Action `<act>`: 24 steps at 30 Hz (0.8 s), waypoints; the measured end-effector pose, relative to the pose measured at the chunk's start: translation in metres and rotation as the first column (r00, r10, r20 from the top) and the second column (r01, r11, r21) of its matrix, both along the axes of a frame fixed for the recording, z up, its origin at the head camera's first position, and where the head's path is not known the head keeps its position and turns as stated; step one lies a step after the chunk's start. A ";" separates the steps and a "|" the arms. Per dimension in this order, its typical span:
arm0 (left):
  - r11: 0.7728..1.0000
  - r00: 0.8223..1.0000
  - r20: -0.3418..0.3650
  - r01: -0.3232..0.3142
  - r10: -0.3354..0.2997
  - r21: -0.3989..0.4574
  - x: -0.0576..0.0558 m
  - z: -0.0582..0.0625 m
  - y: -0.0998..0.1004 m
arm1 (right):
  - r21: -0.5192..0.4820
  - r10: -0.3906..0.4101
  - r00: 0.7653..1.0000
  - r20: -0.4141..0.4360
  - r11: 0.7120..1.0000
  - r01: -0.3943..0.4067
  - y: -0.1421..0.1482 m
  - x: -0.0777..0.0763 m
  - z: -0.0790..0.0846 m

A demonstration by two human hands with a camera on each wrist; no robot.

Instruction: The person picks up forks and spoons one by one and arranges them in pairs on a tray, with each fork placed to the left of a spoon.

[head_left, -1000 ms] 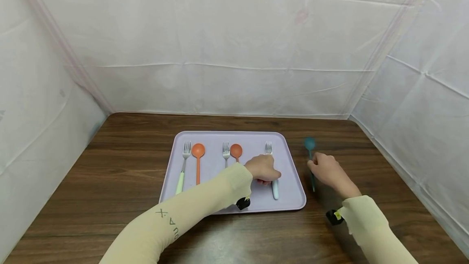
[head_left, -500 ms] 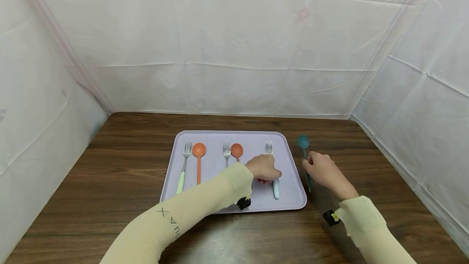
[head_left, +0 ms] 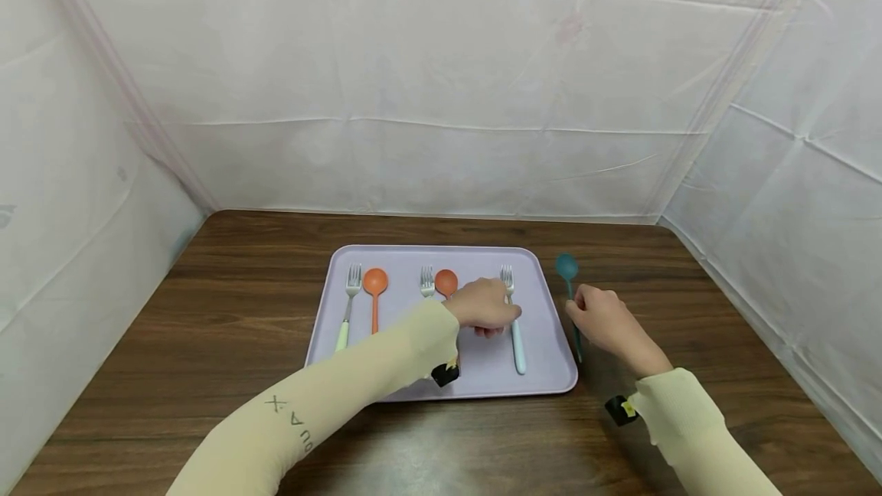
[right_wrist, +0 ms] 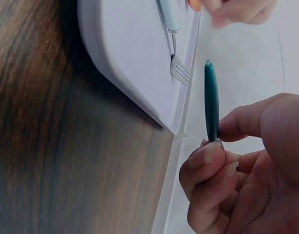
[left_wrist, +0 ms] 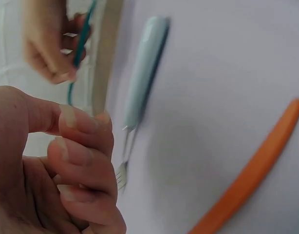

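In the head view my right hand [head_left: 606, 320] pinches the handle of a teal spoon [head_left: 567, 265] just right of the lilac tray [head_left: 551, 377]. The right wrist view shows thumb and fingertips on its dark teal handle [right_wrist: 211, 100]. Over the tray, my left hand [head_left: 482, 303] has loosely curled fingers with nothing between them. Beside it lies a fork with a pale blue handle [head_left: 518, 347]; the left wrist view shows this fork [left_wrist: 145, 73] apart from the fingers. An orange spoon [head_left: 446, 280] and another fork [head_left: 427, 282] are partly hidden by the left hand and sleeve.
At the tray's left side lie a green-handled fork [head_left: 353, 282] and a second orange spoon [head_left: 375, 282], their lower ends behind the left sleeve. The tray sits on a dark wooden table [head_left: 227, 312], with white sheeting [head_left: 441, 98] at the back and sides.
My left hand has let go of the pale-blue-handled fork and shifted slightly left and up. My right hand has carried the teal spoon leftward, closer to the tray.
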State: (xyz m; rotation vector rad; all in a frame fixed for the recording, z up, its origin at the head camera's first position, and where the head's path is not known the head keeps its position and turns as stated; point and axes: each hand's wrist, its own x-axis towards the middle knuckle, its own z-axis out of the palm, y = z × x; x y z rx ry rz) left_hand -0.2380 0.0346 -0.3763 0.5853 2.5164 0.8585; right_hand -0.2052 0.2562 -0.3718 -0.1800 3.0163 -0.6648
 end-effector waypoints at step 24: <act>0.993 0.975 -0.199 -0.108 0.098 -0.041 0.029 0.027 -0.098 | 0.026 -0.011 1.000 0.009 1.000 0.010 -0.010 0.002 0.003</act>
